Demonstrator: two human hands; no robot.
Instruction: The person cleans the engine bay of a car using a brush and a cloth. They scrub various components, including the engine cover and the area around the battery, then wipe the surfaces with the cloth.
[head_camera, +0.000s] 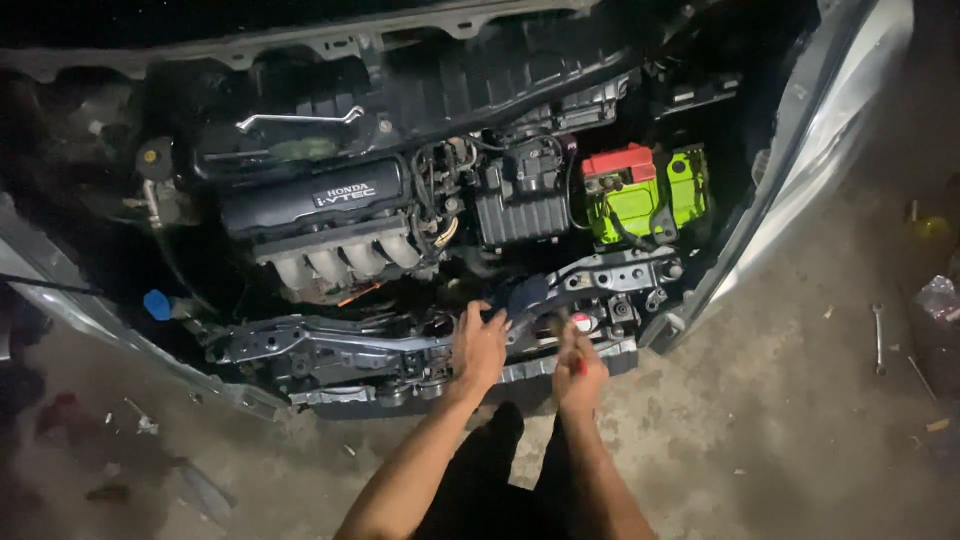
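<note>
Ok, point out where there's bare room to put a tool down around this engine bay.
Bare concrete floor lies right of the front crossmember, between the fender and a wrench. More floor opens at lower left. The bay is crowded: engine, green battery, hoses. Left hand and right hand fill the crossmember's middle.

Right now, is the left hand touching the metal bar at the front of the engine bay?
Touching. The head view shows the left hand laid flat on the front metal bar, fingers spread over its top edge, with no gap between them.
</note>
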